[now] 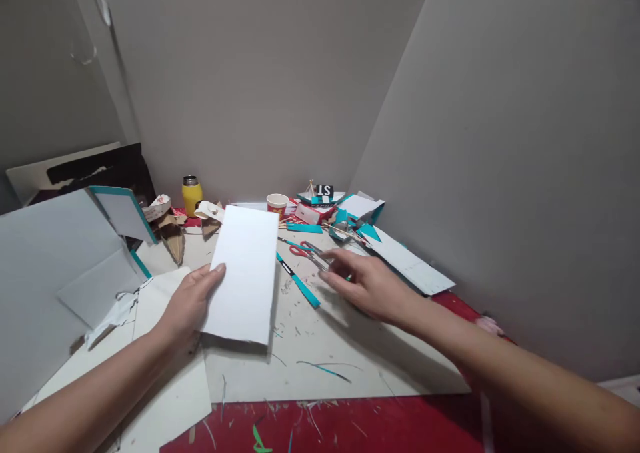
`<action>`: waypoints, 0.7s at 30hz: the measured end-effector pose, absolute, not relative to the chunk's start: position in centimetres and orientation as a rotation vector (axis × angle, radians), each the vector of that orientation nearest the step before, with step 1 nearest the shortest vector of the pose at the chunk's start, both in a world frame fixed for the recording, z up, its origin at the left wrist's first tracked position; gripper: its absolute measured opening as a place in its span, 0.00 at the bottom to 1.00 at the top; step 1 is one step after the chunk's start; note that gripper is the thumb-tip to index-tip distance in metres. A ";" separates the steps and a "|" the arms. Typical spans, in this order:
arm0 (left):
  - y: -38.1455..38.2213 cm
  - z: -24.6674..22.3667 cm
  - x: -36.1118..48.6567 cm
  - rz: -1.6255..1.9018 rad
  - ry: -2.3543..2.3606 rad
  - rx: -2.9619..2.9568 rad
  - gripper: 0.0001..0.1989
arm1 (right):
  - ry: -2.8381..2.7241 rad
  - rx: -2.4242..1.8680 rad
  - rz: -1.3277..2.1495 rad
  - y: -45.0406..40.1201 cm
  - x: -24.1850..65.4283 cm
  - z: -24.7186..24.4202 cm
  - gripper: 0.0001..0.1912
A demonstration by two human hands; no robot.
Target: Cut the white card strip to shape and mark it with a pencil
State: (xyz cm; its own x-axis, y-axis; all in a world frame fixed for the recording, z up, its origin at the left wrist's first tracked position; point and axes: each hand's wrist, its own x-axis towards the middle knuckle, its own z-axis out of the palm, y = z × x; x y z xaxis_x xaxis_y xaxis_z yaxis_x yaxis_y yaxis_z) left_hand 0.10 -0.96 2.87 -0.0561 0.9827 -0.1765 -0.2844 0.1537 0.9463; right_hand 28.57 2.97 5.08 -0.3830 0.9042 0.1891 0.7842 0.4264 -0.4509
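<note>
A white rectangular card (243, 276) is held up above the board by my left hand (193, 300), its thumb on the card's front face and the other fingers hidden behind. My right hand (365, 283) is over the board to the right, thumb and fingers apart around a small gap, with nothing visible held. Scissors with red handles (301, 250) lie just beyond its fingertips, partly hidden by them; whether they touch is unclear. A teal strip (300, 283) rests on the board between the card and my right hand.
A pale board (300, 380) covers much of the red table (310, 426). Behind stand a yellow bottle (192, 196) and a paper cup (277, 203), with cardboard scraps and sticks. A large folded white card (55, 260) stands at left; a long white piece (410, 260) lies right.
</note>
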 end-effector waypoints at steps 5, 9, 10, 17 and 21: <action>-2.7 3.2 1.4 1.020 1.031 1.070 0.18 | -1.798 -1.171 1.422 1.2 23.1 4.4 0.25; -2.1 3.3 0.9 0.950 1.144 1.293 0.19 | -1.713 -1.236 1.438 2.3 23.7 3.8 0.21; -1.7 3.1 0.5 0.969 1.197 1.327 0.19 | -1.732 -1.274 1.395 2.7 24.4 3.8 0.22; 0.3 0.6 -1.0 0.992 1.594 1.701 0.18 | -1.695 -1.353 1.474 2.4 28.2 2.5 0.27; 0.2 -0.1 -0.5 0.932 1.725 1.848 0.17 | -1.685 -1.264 1.703 -0.1 27.2 2.0 0.27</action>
State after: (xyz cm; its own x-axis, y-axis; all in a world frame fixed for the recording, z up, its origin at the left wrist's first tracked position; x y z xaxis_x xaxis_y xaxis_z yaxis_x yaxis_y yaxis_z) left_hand -0.51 0.25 -0.14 -0.0075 0.9847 0.1743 0.6853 -0.1219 0.7180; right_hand 27.25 -0.10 1.95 -0.4927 0.8173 -0.2989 0.2901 -0.1696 -0.9418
